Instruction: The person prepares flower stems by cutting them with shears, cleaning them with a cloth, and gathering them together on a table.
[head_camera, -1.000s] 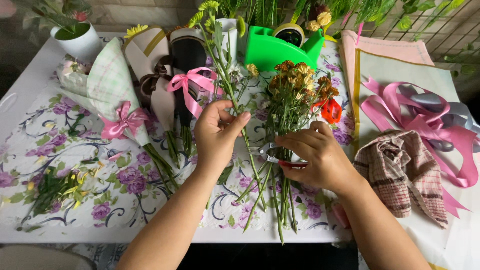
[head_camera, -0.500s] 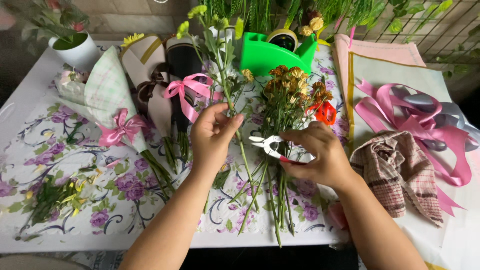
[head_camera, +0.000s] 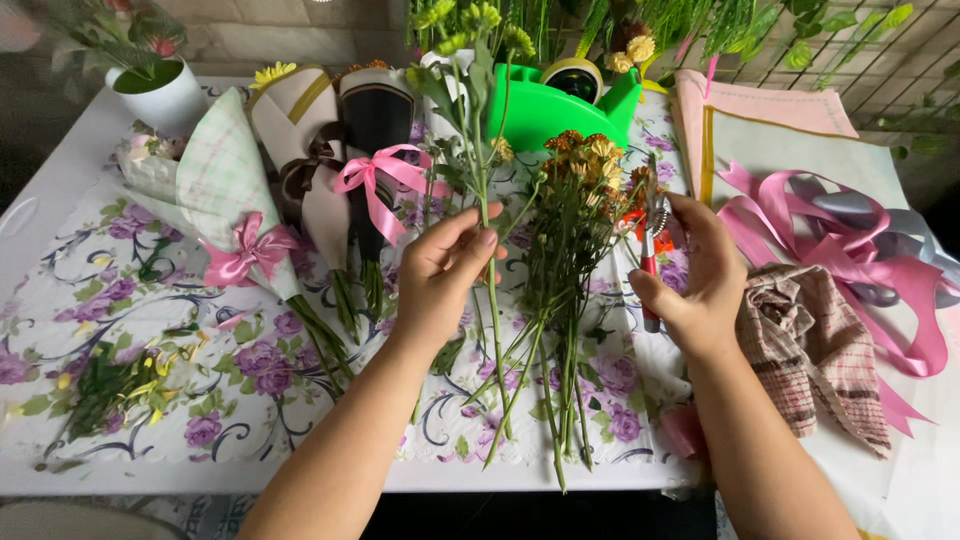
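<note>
the left hand (head_camera: 440, 275) pinches one long green flower stem (head_camera: 487, 260) between thumb and fingers, a little above the middle of the stem. the stem stands nearly upright in the view, its long axis going from the near edge of the bench (head_camera: 60, 240) up to the far side; the green-yellow buds point away from the person, toward the green tape dispenser (head_camera: 545, 110), and the cut end points back to the near edge.

the right hand (head_camera: 700, 275) is closed around red-handled floral shears (head_camera: 652, 245), just right of the loose bunch of orange and yellow flowers (head_camera: 580, 200). the shears are held upright, blades up, not touching any stem. if the blades are open or closed, i cannot tell.

as i judge it, the work is in the middle. left of the dispenser, three wrapped bouquets lie finished: a pale green one with pink bow (head_camera: 225, 200), a cream one with brown ribbon (head_camera: 295, 150) and a dark one with pink ribbon (head_camera: 375, 140). the loose bunch, just in front of the dispenser, is not wrapped and not tied. right of the dispenser, wrapping paper (head_camera: 770, 140), pink and grey ribbon (head_camera: 850, 230) and a checked cloth (head_camera: 810, 340) lie unused. some cut leaves (head_camera: 105, 385) lie far left of it, near the front edge.
</note>
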